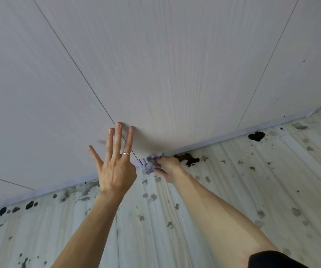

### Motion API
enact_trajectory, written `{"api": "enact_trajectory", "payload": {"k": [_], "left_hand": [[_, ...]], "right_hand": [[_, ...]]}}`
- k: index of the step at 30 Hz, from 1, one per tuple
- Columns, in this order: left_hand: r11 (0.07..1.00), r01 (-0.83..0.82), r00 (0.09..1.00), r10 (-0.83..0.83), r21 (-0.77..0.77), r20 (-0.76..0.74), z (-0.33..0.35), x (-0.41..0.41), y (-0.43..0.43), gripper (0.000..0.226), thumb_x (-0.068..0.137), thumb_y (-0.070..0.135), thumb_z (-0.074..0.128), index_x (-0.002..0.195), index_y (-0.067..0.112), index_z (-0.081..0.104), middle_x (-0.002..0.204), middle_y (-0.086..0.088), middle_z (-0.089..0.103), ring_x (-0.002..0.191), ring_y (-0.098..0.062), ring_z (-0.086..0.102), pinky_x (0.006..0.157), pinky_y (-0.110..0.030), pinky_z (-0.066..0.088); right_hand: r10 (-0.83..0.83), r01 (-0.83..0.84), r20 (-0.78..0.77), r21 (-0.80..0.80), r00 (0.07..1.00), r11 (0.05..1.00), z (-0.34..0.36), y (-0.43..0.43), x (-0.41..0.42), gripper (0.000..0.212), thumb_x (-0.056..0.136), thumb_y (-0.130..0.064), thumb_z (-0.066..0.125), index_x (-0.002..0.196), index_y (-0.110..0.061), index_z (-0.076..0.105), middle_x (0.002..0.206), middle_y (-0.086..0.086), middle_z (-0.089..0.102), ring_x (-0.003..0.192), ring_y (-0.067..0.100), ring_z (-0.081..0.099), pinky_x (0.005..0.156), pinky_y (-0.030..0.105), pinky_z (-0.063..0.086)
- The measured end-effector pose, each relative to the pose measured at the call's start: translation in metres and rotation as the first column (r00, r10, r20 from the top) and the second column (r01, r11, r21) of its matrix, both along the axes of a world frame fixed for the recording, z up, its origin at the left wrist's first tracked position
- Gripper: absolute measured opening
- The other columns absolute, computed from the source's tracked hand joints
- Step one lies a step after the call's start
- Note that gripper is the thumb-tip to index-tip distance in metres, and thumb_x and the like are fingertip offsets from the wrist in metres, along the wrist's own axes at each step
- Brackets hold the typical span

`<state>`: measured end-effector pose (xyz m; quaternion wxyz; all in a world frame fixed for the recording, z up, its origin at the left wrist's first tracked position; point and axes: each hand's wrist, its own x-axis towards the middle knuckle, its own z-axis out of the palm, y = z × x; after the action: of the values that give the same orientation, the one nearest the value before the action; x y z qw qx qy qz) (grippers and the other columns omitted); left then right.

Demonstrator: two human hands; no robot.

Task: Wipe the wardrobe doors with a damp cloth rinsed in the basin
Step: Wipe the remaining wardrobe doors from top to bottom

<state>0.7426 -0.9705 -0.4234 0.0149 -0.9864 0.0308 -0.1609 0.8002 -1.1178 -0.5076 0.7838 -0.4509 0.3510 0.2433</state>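
Observation:
The pale wardrobe doors (pixel 175 74), with fine vertical grain and thin dark seams between them, fill the upper part of the head view. My left hand (pixel 115 167), a ring on one finger, has its fingers straight and spread, with the fingertips on a door at a seam. My right hand (pixel 168 165) grips a crumpled whitish-blue cloth (pixel 149 165) and holds it against the bluish strip (pixel 223 136) along the doors' edge, just right of the left hand. The basin is not in view.
A pale planked surface (pixel 233 190) with many grey and black spots meets the doors along the bluish strip. Dark ragged patches (pixel 187 159) lie beside my right hand, and another (pixel 256 135) lies further right.

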Motion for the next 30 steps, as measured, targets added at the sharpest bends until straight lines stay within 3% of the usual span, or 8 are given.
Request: {"api": "enact_trajectory", "payload": {"k": [6,10,13,15,19,22,26,30], "left_hand": [[0.996,-0.057,0.998,0.057,-0.07,-0.003,0.001,-0.009,0.004,0.122,0.069,0.004,0.076,0.161,0.03,0.0,0.168,0.007,-0.017,0.155,-0.017,-0.012,0.114,-0.072,0.0],[0.989,-0.086,0.996,0.081,-0.12,-0.048,0.004,-0.012,0.0,0.121,0.072,0.009,0.074,0.161,0.032,-0.006,0.166,0.008,-0.023,0.154,-0.018,-0.016,0.115,-0.069,-0.002],[0.985,-0.084,0.994,0.073,-0.149,-0.078,0.008,-0.014,-0.002,0.118,0.077,0.013,0.071,0.159,0.034,-0.011,0.163,0.01,-0.03,0.153,-0.018,-0.022,0.116,-0.068,-0.006],[0.981,-0.103,0.994,0.096,-0.163,-0.054,0.009,-0.014,0.002,0.119,0.076,0.011,0.071,0.159,0.037,-0.01,0.163,0.009,-0.03,0.153,-0.019,-0.021,0.116,-0.068,-0.004],[0.974,-0.126,0.992,0.12,-0.188,-0.048,0.01,-0.016,0.012,0.123,0.074,0.007,0.072,0.158,0.042,-0.011,0.163,0.007,-0.03,0.153,-0.024,-0.02,0.114,-0.068,-0.004],[0.983,-0.108,0.994,0.102,-0.147,-0.048,0.008,-0.017,0.019,0.125,0.072,0.006,0.074,0.158,0.04,-0.011,0.164,0.007,-0.029,0.153,-0.023,-0.02,0.113,-0.071,0.0],[0.989,-0.1,0.994,0.094,-0.105,-0.058,0.006,-0.013,0.026,0.127,0.072,0.004,0.074,0.158,0.04,-0.011,0.164,0.007,-0.028,0.152,-0.021,-0.023,0.112,-0.071,-0.002],[0.989,-0.098,0.994,0.093,-0.112,-0.051,0.002,-0.011,0.026,0.126,0.073,0.003,0.073,0.157,0.041,-0.014,0.163,0.009,-0.03,0.151,-0.02,-0.026,0.112,-0.071,-0.005]], "right_hand": [[0.212,-0.205,0.038,-0.145,0.976,0.968,0.025,-0.02,-0.013,0.004,0.093,-0.005,0.063,0.094,-0.005,0.066,0.083,0.012,0.065,0.066,0.016,0.059,0.051,0.022,0.05],[-0.137,0.162,0.124,-0.22,0.983,0.962,0.036,-0.076,-0.011,0.026,0.095,0.004,0.049,0.086,-0.008,0.071,0.061,0.001,0.068,0.057,0.011,0.06,0.047,0.016,0.05],[-0.54,0.575,0.22,-0.141,0.812,0.806,0.035,-0.108,-0.007,0.02,0.098,-0.013,0.059,0.117,-0.007,0.062,0.094,0.006,0.07,0.074,0.012,0.068,0.057,0.021,0.055],[-0.626,0.678,0.29,-0.129,0.724,0.724,0.038,-0.107,0.001,0.027,0.097,-0.015,0.061,0.123,-0.011,0.053,0.119,0.009,0.06,0.094,0.02,0.066,0.068,0.03,0.059],[-0.342,0.436,0.397,-0.175,0.852,0.883,0.033,-0.046,0.004,0.02,0.089,-0.003,0.063,0.105,-0.014,0.057,0.09,0.008,0.064,0.081,0.032,0.069,0.076,0.05,0.058],[-0.143,0.188,0.284,-0.14,0.948,0.972,0.03,0.024,-0.007,0.031,0.084,0.015,0.051,0.08,-0.015,0.058,0.084,0.006,0.066,0.086,0.031,0.065,0.089,0.052,0.055],[-0.279,0.302,0.187,-0.107,0.942,0.947,0.035,0.061,-0.007,0.033,0.089,0.008,0.047,0.075,-0.018,0.06,0.08,0.003,0.066,0.079,0.022,0.063,0.081,0.037,0.058],[-0.414,0.456,0.236,-0.166,0.879,0.874,0.019,-0.013,0.004,0.032,0.078,0.013,0.057,0.064,-0.016,0.059,0.082,0.015,0.073,0.068,0.023,0.064,0.069,0.038,0.059]]}}
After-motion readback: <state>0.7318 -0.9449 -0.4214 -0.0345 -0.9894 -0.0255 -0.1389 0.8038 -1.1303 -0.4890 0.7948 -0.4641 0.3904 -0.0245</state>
